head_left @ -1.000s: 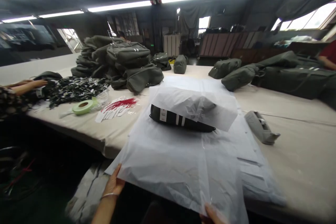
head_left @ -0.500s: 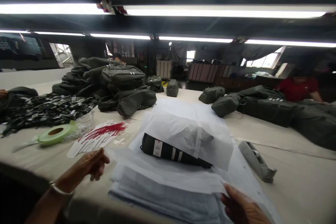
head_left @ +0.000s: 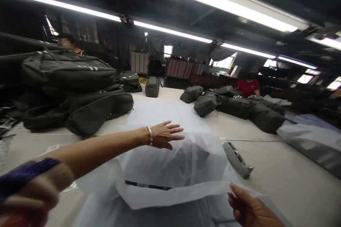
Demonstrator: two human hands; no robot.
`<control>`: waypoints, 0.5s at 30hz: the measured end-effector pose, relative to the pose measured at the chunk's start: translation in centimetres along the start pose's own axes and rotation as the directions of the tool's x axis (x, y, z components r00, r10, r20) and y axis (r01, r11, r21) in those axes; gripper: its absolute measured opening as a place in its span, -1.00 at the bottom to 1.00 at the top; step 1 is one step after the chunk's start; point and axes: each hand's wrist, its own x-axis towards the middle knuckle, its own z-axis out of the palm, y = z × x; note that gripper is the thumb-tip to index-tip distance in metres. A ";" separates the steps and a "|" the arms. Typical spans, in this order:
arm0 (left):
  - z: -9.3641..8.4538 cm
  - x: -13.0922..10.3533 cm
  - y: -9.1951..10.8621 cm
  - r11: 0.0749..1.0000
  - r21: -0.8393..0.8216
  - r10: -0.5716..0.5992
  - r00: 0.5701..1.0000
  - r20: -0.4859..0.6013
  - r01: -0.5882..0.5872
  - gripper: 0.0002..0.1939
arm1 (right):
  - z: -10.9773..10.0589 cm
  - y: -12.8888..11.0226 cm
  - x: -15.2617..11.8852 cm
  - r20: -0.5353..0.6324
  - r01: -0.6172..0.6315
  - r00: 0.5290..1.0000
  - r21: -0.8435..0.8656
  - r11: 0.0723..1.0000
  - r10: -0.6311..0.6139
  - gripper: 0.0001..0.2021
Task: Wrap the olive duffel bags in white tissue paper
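A translucent white plastic bag (head_left: 170, 163) lies in front of me with a dark bag (head_left: 149, 186) inside; only a thin dark strip shows at the bag's mouth. My right hand (head_left: 250, 204) pinches the right corner of that mouth, its rim raised. Stretched across the plastic bag, my left hand (head_left: 166, 135) has its fingers spread, above or on the far part of it; contact cannot be made out. Beneath and nearer to me are more plastic bags (head_left: 160, 216), lying flat.
A grey tape dispenser (head_left: 237, 159) stands right of the plastic bag. Dark green bags (head_left: 69, 74) are piled at the left, with others (head_left: 234, 106) at the back right. A wrapped bag (head_left: 314, 145) lies far right. A person in red (head_left: 249, 86) is behind the table (head_left: 266, 159).
My left hand has moved from the near left up and across the plastic bag, fingers now spread. The plastic now covers most of the dark bag. My view has turned right.
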 end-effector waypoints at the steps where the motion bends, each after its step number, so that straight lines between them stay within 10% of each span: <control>1: 1.0 1.9 -1.2 0.999 -0.002 0.034 0.999 0.014 -0.034 -0.25 | 0.7 -0.4 0.2 -0.016 -0.014 1.000 -0.002 1.000 0.013 -0.52; 9: 9.1 7.5 -2.0 0.950 -0.276 0.147 0.989 -0.030 -0.149 -0.14 | 5.3 -3.5 5.2 0.018 -0.148 0.989 0.028 0.989 0.147 -0.57; 15: 8.9 4.9 0.4 0.850 -0.456 0.264 0.962 -0.065 -0.264 -0.36 | 9.2 -4.5 9.4 0.028 -0.206 0.978 0.055 0.977 0.205 -0.56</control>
